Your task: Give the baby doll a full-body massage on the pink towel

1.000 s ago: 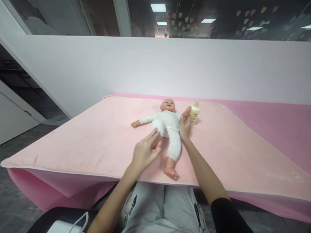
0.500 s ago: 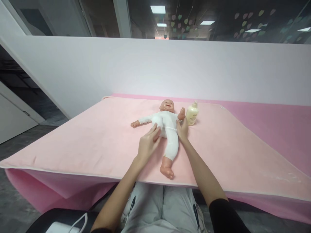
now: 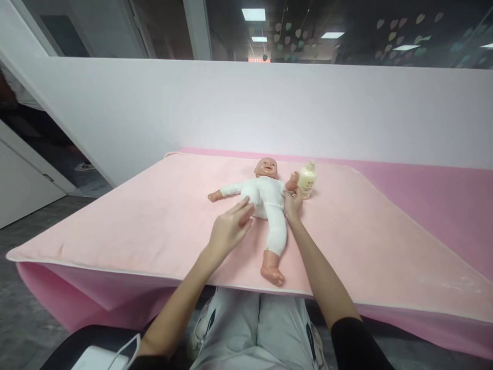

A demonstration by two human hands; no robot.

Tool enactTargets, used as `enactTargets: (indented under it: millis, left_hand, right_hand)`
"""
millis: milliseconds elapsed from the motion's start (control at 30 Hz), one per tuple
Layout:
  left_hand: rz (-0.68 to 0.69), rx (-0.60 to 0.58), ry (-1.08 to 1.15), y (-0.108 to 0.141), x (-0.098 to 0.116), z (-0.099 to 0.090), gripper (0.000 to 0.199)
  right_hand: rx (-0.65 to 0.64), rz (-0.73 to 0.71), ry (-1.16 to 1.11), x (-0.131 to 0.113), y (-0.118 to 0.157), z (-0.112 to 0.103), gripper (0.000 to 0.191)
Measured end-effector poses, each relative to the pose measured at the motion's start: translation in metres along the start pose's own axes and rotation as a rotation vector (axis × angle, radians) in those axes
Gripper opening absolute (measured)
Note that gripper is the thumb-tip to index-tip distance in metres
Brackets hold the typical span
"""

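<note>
A baby doll [image 3: 275, 221] with a white cloth body lies face up on the peach blanket [image 3: 173, 221], its head at the far side. One leg stretches towards me; the other looks folded up over the belly. Beside that folded leg is my left hand [image 3: 230, 226], its fingers extended and apart from the thumb, fingertips at the white cloth. On the doll's right side in view, my right hand [image 3: 294, 204] has its fingers closed around the doll's arm, just below the doll's raised hand. A pale yellow pump bottle [image 3: 307, 181] stands upright right behind that hand.
A pink cloth [image 3: 423, 190] lies under the blanket and hangs over the near edge. Behind the table rises a white wall [image 3: 269, 108] with glass above. A black seat holding a white device with a cable [image 3: 98, 358] is at lower left. Someone's shoe [image 3: 84, 167] shows beyond the doorway.
My left hand has drawn back slightly to the left from the folded leg. The doll's raised hand and its straight leg's foot have shifted right. A shoe has appeared beyond the doorway.
</note>
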State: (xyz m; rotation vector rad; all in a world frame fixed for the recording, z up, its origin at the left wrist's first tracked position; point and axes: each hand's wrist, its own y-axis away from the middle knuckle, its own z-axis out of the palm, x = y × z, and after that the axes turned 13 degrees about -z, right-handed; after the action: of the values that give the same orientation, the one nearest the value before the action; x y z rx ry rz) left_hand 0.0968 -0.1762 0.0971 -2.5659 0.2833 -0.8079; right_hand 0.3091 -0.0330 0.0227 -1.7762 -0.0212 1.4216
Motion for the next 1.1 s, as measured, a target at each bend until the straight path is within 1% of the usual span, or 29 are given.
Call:
enactTargets:
  millis: [67, 133, 167, 233, 300, 333, 400, 467, 533, 600, 633, 667, 700, 733, 767, 833, 867, 900, 967, 1033, 1067, 1100]
  left_hand:
    - [-0.038, -0.001, -0.034, -0.032, -0.006, 0.009, 0.042]
    - [-0.044, -0.058, -0.045, -0.054, -0.012, 0.024, 0.044]
    - [-0.038, -0.088, -0.041, -0.061, -0.015, 0.031, 0.045]
    - [-0.029, -0.120, -0.023, -0.068, -0.018, 0.041, 0.048]
    - [-0.031, -0.107, 0.023, -0.065, -0.020, 0.043, 0.049]
    - [-0.041, -0.091, 0.060, -0.058, -0.021, 0.041, 0.048]
    - [-0.089, -0.060, 0.154, -0.037, -0.022, 0.033, 0.046]
    - [-0.174, -0.049, 0.249, -0.003, -0.023, 0.026, 0.044]
    - [-0.253, -0.059, 0.326, 0.037, -0.023, 0.021, 0.044]
    - [-0.359, -0.051, 0.382, 0.072, -0.021, 0.019, 0.041]
    - [-0.380, -0.047, 0.397, 0.084, -0.019, 0.018, 0.041]
    - [-0.388, -0.031, 0.400, 0.090, -0.017, 0.017, 0.040]
    - [-0.373, -0.013, 0.391, 0.090, -0.015, 0.016, 0.039]
    - [-0.340, 0.006, 0.373, 0.084, -0.013, 0.014, 0.038]
    - [-0.295, 0.026, 0.346, 0.072, -0.011, 0.013, 0.038]
    - [-0.192, 0.050, 0.281, 0.036, -0.009, 0.012, 0.042]
    - [-0.142, 0.052, 0.242, 0.015, -0.010, 0.015, 0.044]
    - [-0.102, 0.043, 0.199, -0.007, -0.011, 0.019, 0.047]
    - [-0.082, 0.000, 0.110, -0.043, -0.014, 0.032, 0.048]
    - [-0.090, -0.073, 0.033, -0.065, -0.016, 0.048, 0.050]
    - [-0.097, -0.077, 0.009, -0.070, -0.017, 0.055, 0.050]
    - [-0.095, -0.078, -0.008, -0.070, -0.017, 0.059, 0.051]
  right_hand:
    - [-0.157, -0.107, 0.113, -0.007, 0.001, -0.003, 0.043]
    - [-0.274, -0.155, 0.232, -0.012, 0.002, -0.006, 0.046]
    - [-0.307, -0.171, 0.274, -0.013, 0.002, -0.007, 0.047]
    - [-0.334, -0.194, 0.298, -0.014, 0.003, -0.008, 0.048]
    - [-0.309, -0.196, 0.242, -0.011, 0.004, -0.007, 0.047]
    - [-0.265, -0.183, 0.191, -0.009, 0.005, -0.005, 0.047]
    - [-0.117, -0.120, 0.078, -0.003, 0.007, -0.002, 0.047]
    - [0.050, -0.013, 0.004, 0.003, 0.008, 0.001, 0.045]
    - [0.160, 0.094, -0.013, 0.010, 0.009, 0.003, 0.043]
    - [0.197, 0.167, -0.004, 0.015, 0.008, 0.003, 0.043]
    - [0.202, 0.190, 0.001, 0.017, 0.008, 0.003, 0.044]
    - [0.210, 0.206, 0.008, 0.017, 0.007, 0.003, 0.045]
    - [0.222, 0.214, 0.013, 0.016, 0.007, 0.002, 0.046]
    - [0.239, 0.212, 0.018, 0.015, 0.006, 0.002, 0.046]
    - [0.255, 0.196, 0.024, 0.012, 0.006, 0.001, 0.047]
    - [0.244, 0.121, 0.050, 0.006, 0.007, 0.000, 0.047]
    - [0.195, 0.059, 0.071, 0.002, 0.007, 0.000, 0.047]
    - [0.113, -0.016, 0.100, 0.000, 0.007, -0.001, 0.045]
    - [-0.096, -0.160, 0.177, -0.004, 0.006, -0.003, 0.043]
    - [-0.255, -0.238, 0.256, -0.005, 0.005, -0.005, 0.044]
    - [-0.293, -0.246, 0.285, -0.005, 0.005, -0.006, 0.046]
    - [-0.305, -0.239, 0.299, -0.004, 0.005, -0.007, 0.047]
